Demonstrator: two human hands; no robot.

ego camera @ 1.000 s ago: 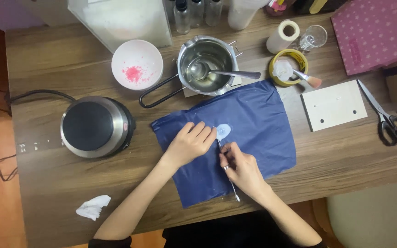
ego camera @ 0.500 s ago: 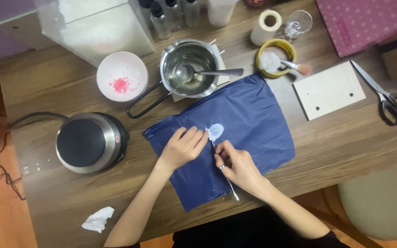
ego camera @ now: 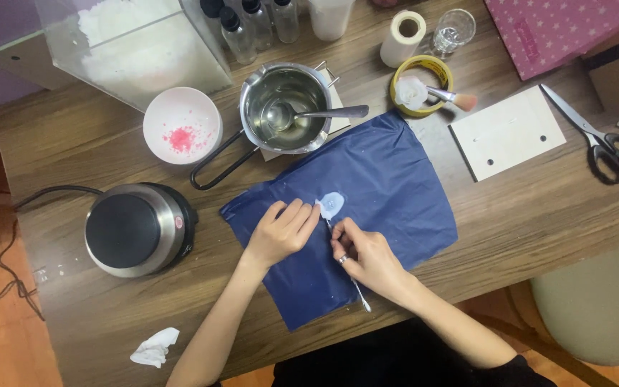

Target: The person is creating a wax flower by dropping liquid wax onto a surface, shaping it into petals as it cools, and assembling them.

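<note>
A dark blue sheet point(ego camera: 388, 186) lies on the wooden table point(ego camera: 539, 215). A small pale blue blob point(ego camera: 332, 206) sits on the sheet near its middle. My left hand point(ego camera: 281, 233) rests flat on the sheet, its fingertips right beside the blob. My right hand point(ego camera: 367, 258) grips a thin metal tool point(ego camera: 361, 297); the tool's tip touches the blob's lower edge and its other end sticks out behind the hand.
Behind the sheet stand a steel saucepan point(ego camera: 284, 107) with a spoon, a white bowl point(ego camera: 182, 125) with pink bits, a tape roll with a brush point(ego camera: 424, 89) and several bottles. An electric hot plate point(ego camera: 134, 229) is at left, a white board point(ego camera: 506, 132) and scissors point(ego camera: 600, 143) at right.
The camera has shifted, so everything sits a little lower and to the right in view. Both hands stay at the pale blob with only slight finger movement.
</note>
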